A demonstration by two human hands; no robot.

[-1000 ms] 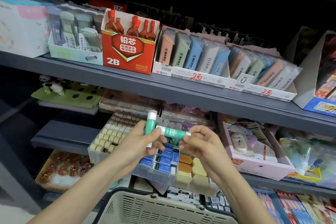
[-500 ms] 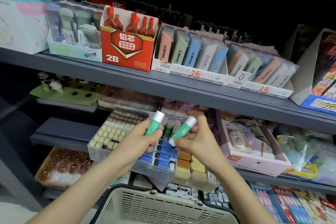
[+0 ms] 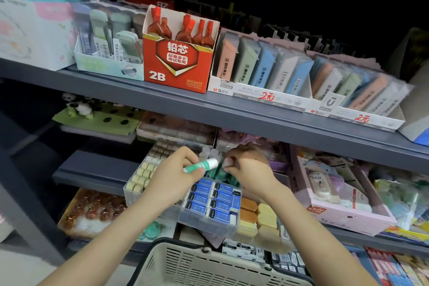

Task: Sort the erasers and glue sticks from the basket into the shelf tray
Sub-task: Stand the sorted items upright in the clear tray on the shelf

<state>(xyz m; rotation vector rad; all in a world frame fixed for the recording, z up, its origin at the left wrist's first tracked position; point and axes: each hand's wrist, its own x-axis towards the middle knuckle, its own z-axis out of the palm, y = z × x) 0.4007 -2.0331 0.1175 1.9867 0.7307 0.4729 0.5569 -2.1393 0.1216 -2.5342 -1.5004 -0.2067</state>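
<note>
1. Grey shop shelving (image 3: 232, 112); clear shelf tray (image 3: 209, 225) mid-level.
2. Left hand (image 3: 171, 176) pinching green glue stick (image 3: 202, 166) above tray's rear compartment.
3. Right hand (image 3: 249, 170) curled, blurred; hold unclear.
4. Seat upright, cap up, among standing sticks (image 3: 212, 153).

Grey shelf (image 3: 92, 174), clear tray (image 3: 204, 223), pink box (image 3: 348, 216)

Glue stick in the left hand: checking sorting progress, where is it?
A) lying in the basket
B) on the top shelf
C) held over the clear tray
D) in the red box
C: the left hand grips the green glue stick above the clear tray.
</note>
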